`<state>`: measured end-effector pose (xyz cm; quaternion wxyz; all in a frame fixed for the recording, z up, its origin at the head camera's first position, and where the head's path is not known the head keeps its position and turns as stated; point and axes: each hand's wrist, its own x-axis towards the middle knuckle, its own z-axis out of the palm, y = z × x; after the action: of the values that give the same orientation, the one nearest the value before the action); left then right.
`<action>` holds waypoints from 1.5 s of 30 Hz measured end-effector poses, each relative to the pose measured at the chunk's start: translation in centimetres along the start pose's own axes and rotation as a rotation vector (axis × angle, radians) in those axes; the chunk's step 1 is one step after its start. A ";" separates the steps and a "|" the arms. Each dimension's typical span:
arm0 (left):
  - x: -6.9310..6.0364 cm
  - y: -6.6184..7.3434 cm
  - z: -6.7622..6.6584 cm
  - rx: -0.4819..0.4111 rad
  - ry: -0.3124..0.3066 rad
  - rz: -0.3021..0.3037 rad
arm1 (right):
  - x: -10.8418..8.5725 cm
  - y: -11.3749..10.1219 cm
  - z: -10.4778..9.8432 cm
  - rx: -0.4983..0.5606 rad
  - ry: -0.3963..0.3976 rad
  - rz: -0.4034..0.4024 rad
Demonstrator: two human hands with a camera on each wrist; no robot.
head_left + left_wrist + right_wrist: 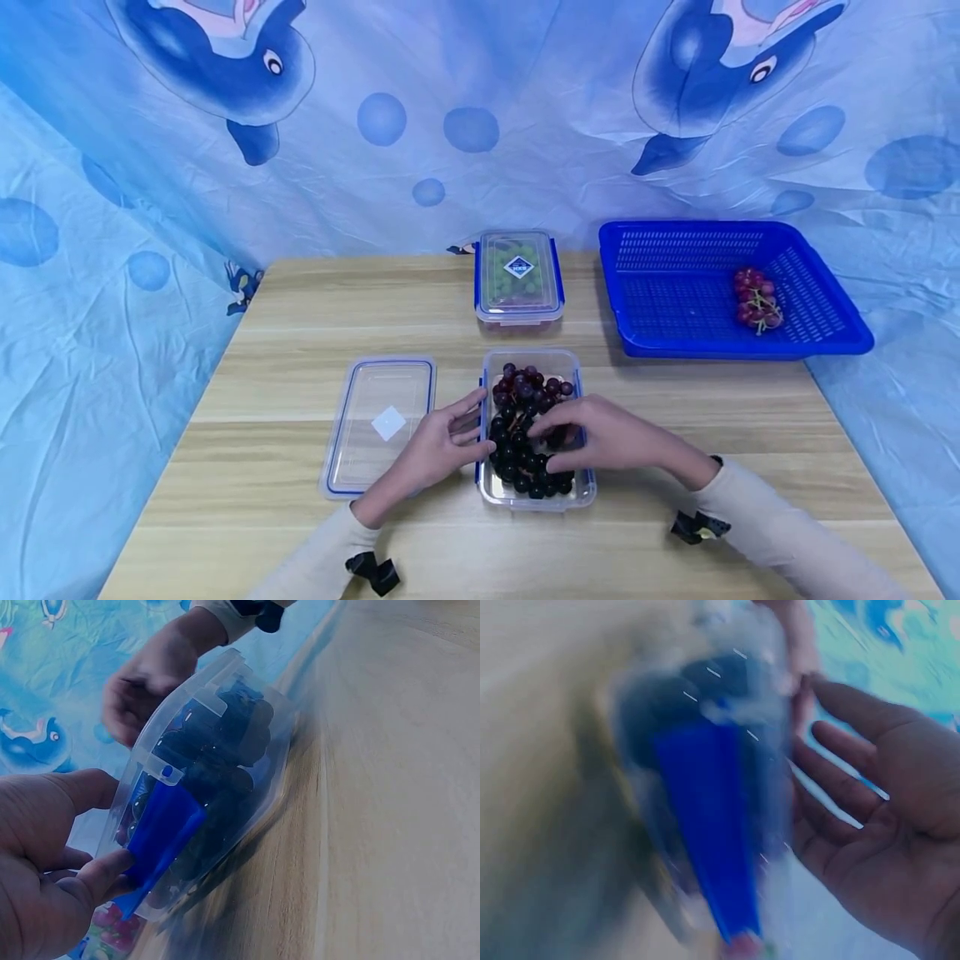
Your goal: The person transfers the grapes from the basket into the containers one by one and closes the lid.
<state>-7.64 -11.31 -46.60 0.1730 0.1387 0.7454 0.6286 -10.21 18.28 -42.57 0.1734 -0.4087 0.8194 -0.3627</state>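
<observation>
Container (532, 502), lidless and clear, with a blue clip (165, 832) along each long side: midway between the left and right edges of the wooden tabletop (315, 317), well in from the far edge. Inside, dark grapes (517, 450): black toward the near end, reddish purple toward the far end.

Left hand (442, 442): at the left long side of the container, fingers extended and spread apart from the thumb; fingertips touching the clip, thumb tip over the rim.

Right hand (600, 433): above the grapes, across the right rim, thumb and fingers spread with a gap between; cannot tell whether fingertips touch the fruit, owing to blur in the right wrist view.

Left of the container: loose lid (375, 383), flat on the tabletop, with white sticker (388, 423), near corner partly hidden by the left wrist.

At the middle of the tabletop's far edge: lidded container (517, 317) of green grapes (517, 287), with blue-and-white label (518, 267).

At the far right corner: blue basket (660, 304), overhanging the right edge; red grapes (756, 300) toward its right side.

Behind the far edge: blue backdrop (427, 50) with printed sea animals. On both arms: light sleeves (780, 525).
</observation>
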 end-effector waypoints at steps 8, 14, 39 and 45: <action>-0.3 0.0 0.0 0.005 0.021 -0.014 | -2.8 1.6 -8.7 0.282 0.362 0.076; -0.3 0.1 0.0 0.015 0.021 -0.013 | -5.6 3.7 -15.7 0.166 0.577 0.308; 0.0 0.4 0.1 -0.020 0.006 -0.032 | -14.5 19.8 -23.4 -0.055 0.544 0.808; -0.1 0.3 0.0 -0.019 0.012 -0.039 | -14.7 20.9 -23.3 -0.158 0.481 0.802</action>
<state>-7.53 -11.28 -46.32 0.1820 0.1185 0.7430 0.6330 -26.25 48.98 -42.36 0.0734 0.0235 0.9546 -0.2879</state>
